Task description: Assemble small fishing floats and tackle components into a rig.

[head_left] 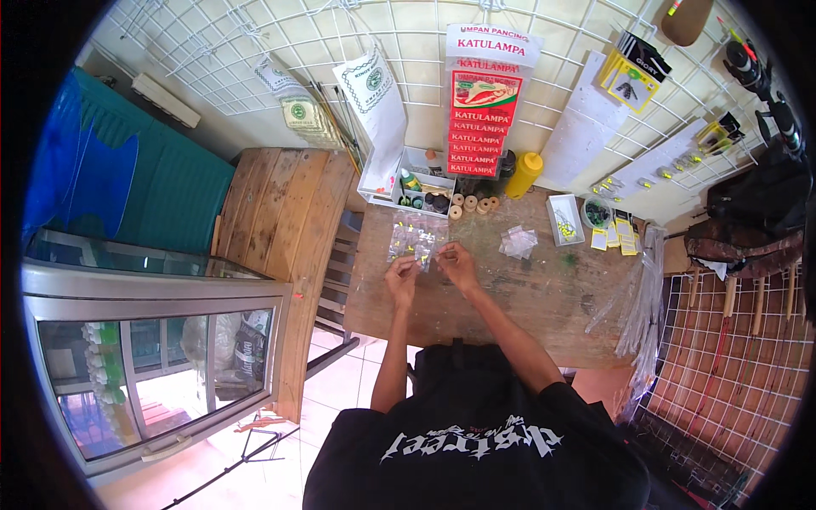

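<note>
My left hand (401,279) and my right hand (456,263) are close together over a worn wooden table (527,297). Both pinch a small clear plastic packet (425,255) with yellow bits inside, held between the fingertips. Just beyond the hands lies a flat spread of several similar clear packets (414,231) on the tabletop. My forearms come up from a black printed shirt at the bottom of the view.
A white tray (387,183) with small bottles stands at the table's back, with wooden spools (472,204), a yellow bottle (524,174), a crumpled clear bag (517,242) and a small white box (564,219). A wire grid wall holds hanging packets. A glass cabinet (161,357) is at left.
</note>
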A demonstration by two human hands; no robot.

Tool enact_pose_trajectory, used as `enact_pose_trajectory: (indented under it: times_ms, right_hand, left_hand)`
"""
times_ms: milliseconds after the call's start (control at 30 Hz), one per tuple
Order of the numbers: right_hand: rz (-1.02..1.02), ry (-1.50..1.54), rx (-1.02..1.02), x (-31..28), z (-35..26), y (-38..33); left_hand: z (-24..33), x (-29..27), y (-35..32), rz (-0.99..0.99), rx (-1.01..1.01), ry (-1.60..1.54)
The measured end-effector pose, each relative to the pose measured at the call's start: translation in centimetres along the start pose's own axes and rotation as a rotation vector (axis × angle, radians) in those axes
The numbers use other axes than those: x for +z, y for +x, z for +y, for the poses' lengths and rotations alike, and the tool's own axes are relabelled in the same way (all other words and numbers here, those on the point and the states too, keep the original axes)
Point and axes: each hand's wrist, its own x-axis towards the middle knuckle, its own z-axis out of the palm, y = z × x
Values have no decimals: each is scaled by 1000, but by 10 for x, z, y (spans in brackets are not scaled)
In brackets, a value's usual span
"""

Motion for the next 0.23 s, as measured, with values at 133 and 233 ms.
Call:
enact_pose_trajectory:
  times_ms: [133, 233]
  right_hand:
    - [-35, -98, 54, 4, 19, -2]
    - [-91, -124, 100, -4, 48, 2]
  left_hand:
    - [-13, -15, 12, 101, -12, 96]
    - [-16, -18, 20, 140, 31, 320]
